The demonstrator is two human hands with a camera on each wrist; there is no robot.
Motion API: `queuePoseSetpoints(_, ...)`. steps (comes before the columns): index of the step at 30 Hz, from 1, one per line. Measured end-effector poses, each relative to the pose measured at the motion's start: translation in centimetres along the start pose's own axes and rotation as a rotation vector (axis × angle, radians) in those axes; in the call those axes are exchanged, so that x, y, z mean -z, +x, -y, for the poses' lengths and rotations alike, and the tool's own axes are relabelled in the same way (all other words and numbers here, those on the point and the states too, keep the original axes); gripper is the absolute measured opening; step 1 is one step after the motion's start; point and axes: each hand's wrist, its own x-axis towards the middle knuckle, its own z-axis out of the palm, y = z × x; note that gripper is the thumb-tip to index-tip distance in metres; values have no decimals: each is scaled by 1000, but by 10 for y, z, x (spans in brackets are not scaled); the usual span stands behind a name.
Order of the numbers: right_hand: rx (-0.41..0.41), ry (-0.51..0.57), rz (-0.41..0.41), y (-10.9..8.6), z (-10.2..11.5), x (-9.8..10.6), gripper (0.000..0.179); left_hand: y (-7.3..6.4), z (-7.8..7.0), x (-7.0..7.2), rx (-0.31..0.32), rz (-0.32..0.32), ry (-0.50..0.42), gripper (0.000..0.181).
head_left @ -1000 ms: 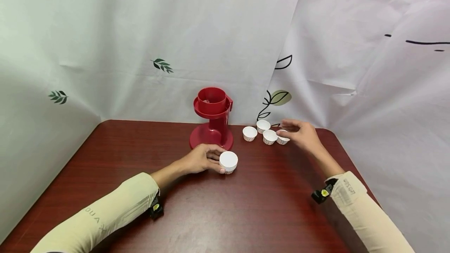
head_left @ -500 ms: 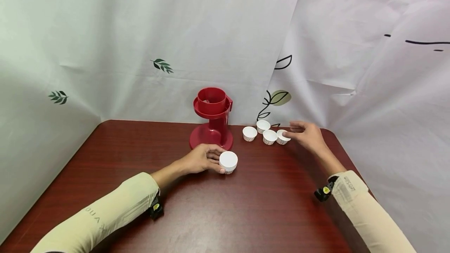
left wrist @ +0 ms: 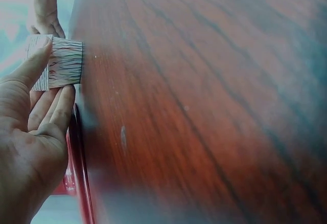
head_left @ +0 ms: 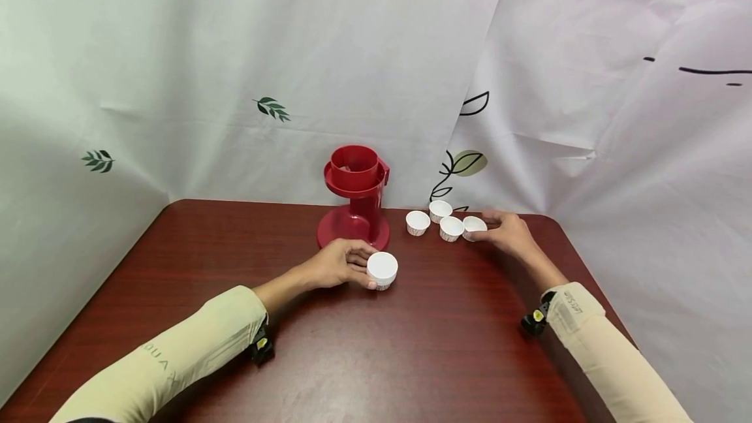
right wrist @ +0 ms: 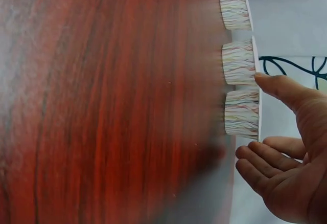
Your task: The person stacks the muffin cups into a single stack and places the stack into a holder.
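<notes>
On table (head_left: 411, 358), left hand (head_left: 337, 267) pinching cups (head_left: 383, 269), right hand (head_left: 512, 234) spanning cup (head_left: 474, 224)

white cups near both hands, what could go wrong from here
The right hand could tip the rightmost cup, since its thumb is at the rim. The neighbouring cup stands close by, so it might get knocked too. The left hand might bump the red stand just behind it, jolting the stacked cups it holds.

nested white cup stack (head_left: 382, 271) | upright || four white cups (head_left: 451, 230) | upright, clustered
</notes>
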Motion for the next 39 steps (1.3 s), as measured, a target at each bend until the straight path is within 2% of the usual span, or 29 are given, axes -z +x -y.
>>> queuePoseSetpoints(6,-11,-40,-26,2,-3,-5,78,1,0,1,6,3,-2,56)
queuePoseSetpoints(15,-7,-39,-42,1,-2,-8,68,2,1,1,9,-8,-3,57)
queuePoseSetpoints(20,-16,-19,-62,0,-1,-7,63,2,2,1,12,-8,-6,57)
queuePoseSetpoints(33,-31,32,-106,-1,6,2,66,2,-1,1,2,2,-6,56)
queuePoseSetpoints(39,-8,58,-112,-3,13,4,65,1,0,0,4,-2,0,56)
